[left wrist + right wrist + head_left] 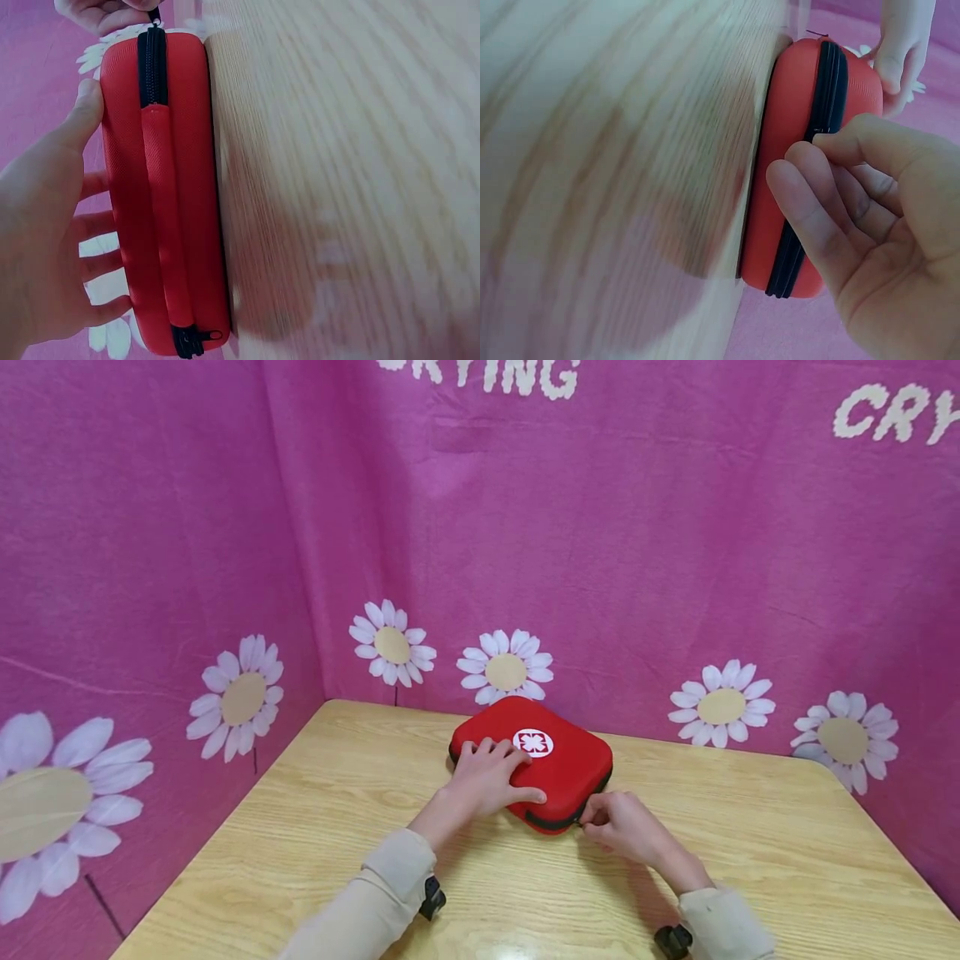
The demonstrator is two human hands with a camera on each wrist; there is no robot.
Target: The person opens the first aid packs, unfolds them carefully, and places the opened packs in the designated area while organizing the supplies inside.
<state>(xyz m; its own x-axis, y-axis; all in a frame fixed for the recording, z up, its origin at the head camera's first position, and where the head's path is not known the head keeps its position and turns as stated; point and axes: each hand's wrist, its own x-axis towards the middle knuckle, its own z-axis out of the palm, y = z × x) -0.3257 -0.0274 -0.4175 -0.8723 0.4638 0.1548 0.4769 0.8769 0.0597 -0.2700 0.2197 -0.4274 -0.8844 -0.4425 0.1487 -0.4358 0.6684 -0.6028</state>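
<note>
Steady the red case (572, 767) with your left hand (483, 778), fingers spread; at its five o'clock, your right hand (621, 827) pinches the zipper pull (154, 15) (draw it level).

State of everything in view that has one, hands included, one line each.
Case: lid down, lying on the table.
Zipper: no open gap shows; how far zipped is unclear.
Zipper pull: pinched in the right hand.
Left hand: resting on the case, fingers spread.
Curtain: hanging.
</note>
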